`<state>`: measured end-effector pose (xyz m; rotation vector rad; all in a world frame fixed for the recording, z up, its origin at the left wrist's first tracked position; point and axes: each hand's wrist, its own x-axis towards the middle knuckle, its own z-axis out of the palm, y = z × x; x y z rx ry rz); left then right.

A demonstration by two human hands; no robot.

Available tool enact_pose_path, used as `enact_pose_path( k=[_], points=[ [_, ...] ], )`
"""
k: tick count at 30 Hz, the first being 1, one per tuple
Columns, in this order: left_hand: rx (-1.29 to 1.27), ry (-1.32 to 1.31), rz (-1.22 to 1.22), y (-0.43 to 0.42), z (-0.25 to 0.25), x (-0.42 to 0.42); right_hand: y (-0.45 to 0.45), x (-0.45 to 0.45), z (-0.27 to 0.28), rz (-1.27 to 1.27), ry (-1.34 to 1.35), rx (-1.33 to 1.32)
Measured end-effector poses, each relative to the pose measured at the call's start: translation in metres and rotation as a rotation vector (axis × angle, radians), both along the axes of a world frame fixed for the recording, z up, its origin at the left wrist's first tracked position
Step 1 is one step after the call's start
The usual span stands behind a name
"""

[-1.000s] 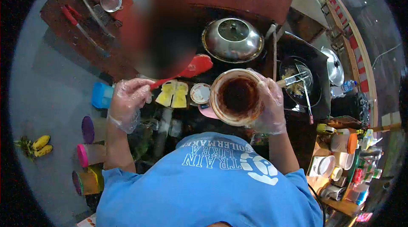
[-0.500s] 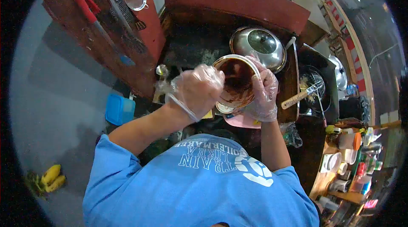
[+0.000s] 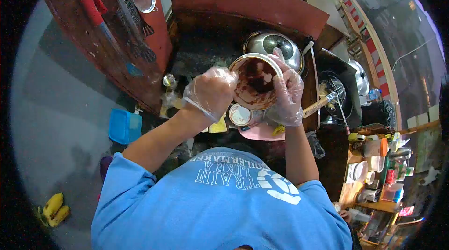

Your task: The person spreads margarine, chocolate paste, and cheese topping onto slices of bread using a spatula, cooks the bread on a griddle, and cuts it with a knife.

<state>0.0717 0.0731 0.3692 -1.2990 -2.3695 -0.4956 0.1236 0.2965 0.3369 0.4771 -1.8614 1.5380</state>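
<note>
Head view: your right hand (image 3: 291, 95) has firm grip on tub (image 3: 252, 98), thumb near rim, open mouth facing you, dark brown smears inside. Left hand (image 3: 213, 92) curled at tub's opposite rim; cannot tell what its grip holds, possibly tool, fingertips hidden. Round white lid (image 3: 240, 115) just below tub. Step looks like working inside tub; next move calls for steady right grip.

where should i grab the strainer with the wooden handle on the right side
Probably best by the wooden handle, coming down from above on the side nearer the body. It slants out from the strainer toward the person, giving a long, straight part to close around. The right hand is nearer, but it holds the tub.
</note>
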Motion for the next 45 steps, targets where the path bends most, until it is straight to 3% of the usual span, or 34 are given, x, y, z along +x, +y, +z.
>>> enact_pose_path(
  k=[2, 7, 9, 11, 14, 15, 17, 19, 25, 30, 33, 38, 43, 45],
  points=[
    [0.061, -0.092, 0.02, 0.007, -0.032, -0.002, 0.002, -0.001, 0.004, -0.086, -0.024, 0.164],
    [0.324, -0.345, 0.089, 0.022, -0.093, 0.004, 0.008, -0.008, -0.002, -0.091, -0.05, 0.283],
    [0.599, -0.791, 0.08, 0.029, -0.1, 0.016, 0.01, -0.01, -0.007, -0.13, -0.082, 0.296],
    [0.616, -0.875, 0.116, 0.033, -0.096, 0.026, 0.01, -0.012, -0.013, -0.115, -0.072, 0.312],
    [0.805, -1.584, 0.201, 0.034, -0.104, 0.036, 0.013, -0.02, -0.037, -0.155, -0.105, 0.25],
    [0.807, -1.586, 0.207, 0.033, -0.109, 0.036, 0.012, -0.02, -0.043, -0.15, -0.109, 0.248],
    [0.993, -1.868, 0.197, 0.031, -0.12, 0.035, 0.008, -0.02, -0.057, -0.207, -0.142, 0.065],
    [1.035, -1.904, 0.196, 0.026, -0.121, 0.037, 0.012, -0.021, -0.079, -0.27, -0.149, 0.057],
    [1.047, -1.827, 0.236, 0.007, -0.132, 0.039, 0.007, 0.0, -0.114, -0.216, -0.35, -0.5],
    [0.959, -1.901, 0.353, -0.01, -0.157, 0.043, 0.003, 0.012, -0.15, -0.307, -0.536, -0.638],
    [0.954, -1.999, 0.362, -0.024, -0.177, 0.047, -0.001, 0.018, -0.184, -0.416, -0.653, -0.477],
    [0.974, -2.006, 0.451, -0.05, -0.192, 0.048, -0.02, 0.029, -0.209, -0.314, -0.757, -0.622],
    [0.926, -1.953, 0.528, -0.104, -0.235, 0.026, -0.018, 0.047, -0.228, -0.444, -0.897, -0.601],
    [0.906, -1.91, 0.547, -0.116, -0.262, 0.021, -0.003, 0.061, -0.257, -0.54, -0.776, -0.342]
  ],
)
